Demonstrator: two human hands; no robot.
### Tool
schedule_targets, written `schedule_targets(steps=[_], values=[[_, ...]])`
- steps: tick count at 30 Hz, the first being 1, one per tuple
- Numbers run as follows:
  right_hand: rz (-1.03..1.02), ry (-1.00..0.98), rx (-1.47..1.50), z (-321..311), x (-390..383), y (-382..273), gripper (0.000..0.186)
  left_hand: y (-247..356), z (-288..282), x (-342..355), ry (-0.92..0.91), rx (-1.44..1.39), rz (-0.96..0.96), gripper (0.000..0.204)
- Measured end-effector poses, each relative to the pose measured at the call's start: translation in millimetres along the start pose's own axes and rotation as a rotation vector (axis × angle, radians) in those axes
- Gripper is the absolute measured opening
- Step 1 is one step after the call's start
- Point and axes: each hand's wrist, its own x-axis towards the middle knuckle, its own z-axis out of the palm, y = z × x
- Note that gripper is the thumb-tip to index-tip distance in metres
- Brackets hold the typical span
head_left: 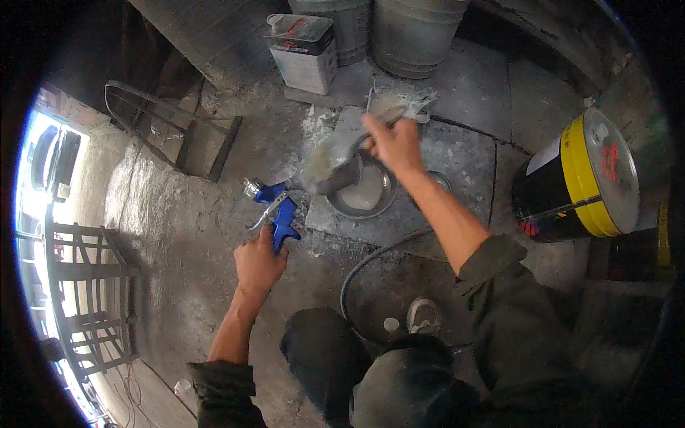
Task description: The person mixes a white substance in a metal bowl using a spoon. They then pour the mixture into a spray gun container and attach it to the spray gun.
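Note:
My left hand (261, 262) is closed around the grip of a blue spray gun (285, 217) with a silver nozzle and trigger. Right of the gun is a blurred, pale, translucent shape (321, 162); whether it is the gun's cup, I cannot tell. My right hand (397, 146) grips the dark, curved handle of a ladle-like scoop, whose dark bowl (340, 178) is tilted beside the gun. Under it stands a round metal pot (391, 203) holding whitish-grey liquid (360, 196). Motion blurs the scoop and hides its inside.
A rectangular can (307, 68) and large drums (414, 43) stand at the back. On the right is a black and yellow drum (589, 178). A dark hose (349, 274) curves near my shoe (424, 317). Metal frames (182, 135) stand left, and crumpled plastic (410, 103) lies beyond the pot.

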Motion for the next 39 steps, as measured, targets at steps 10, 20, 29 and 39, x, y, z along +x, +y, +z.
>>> schedule_targets(steps=[10, 20, 29, 39], values=[[0.046, 0.129, 0.028, -10.2, 8.9, 14.5, 0.037, -13.9, 6.0, -9.8, 0.0, 0.018, -0.069, 0.039], [0.026, -0.166, -0.535, -21.3, -34.7, 87.1, 0.03, -79.8, 50.0, -25.7, 0.034, -0.342, -0.196, 0.031], [0.327, -0.027, 0.054, -18.9, -38.2, 47.0, 0.028, -80.6, 56.0, -27.1, 0.074, -0.171, -0.102, 0.04], [0.412, 0.202, 0.349, -2.8, -56.6, 26.2, 0.026, -47.4, 48.1, -26.6, 0.011, -0.366, -0.069, 0.036]])
